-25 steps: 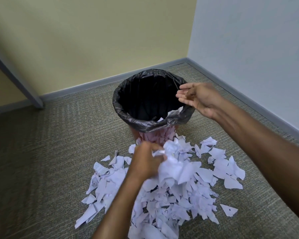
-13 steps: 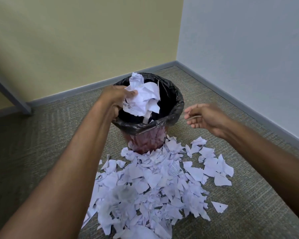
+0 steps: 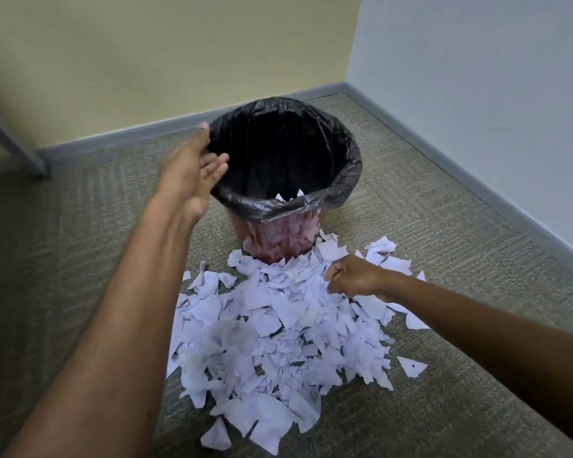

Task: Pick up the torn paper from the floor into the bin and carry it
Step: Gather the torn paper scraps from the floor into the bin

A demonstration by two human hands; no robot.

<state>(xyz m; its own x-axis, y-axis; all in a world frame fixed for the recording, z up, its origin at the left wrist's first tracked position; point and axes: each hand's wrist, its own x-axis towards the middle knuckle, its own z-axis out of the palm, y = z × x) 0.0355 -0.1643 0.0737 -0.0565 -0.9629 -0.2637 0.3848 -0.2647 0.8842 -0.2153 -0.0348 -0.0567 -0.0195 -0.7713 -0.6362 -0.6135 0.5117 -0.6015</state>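
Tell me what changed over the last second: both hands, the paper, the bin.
The left hand lifted a crumpled handful off the pile, carried it over the bin and let it go; it is now open and empty beside the rim. The right hand dropped from the rim to the torn paper and its fingers are closing on pieces. The bin stayed upright in the corner, and most of the pile stayed on the carpet.

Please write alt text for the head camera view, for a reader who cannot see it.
A person's open, empty left hand is beside the rim of a black-lined bin, while the right hand reaches into a pile of torn paper on the carpet before the bin.
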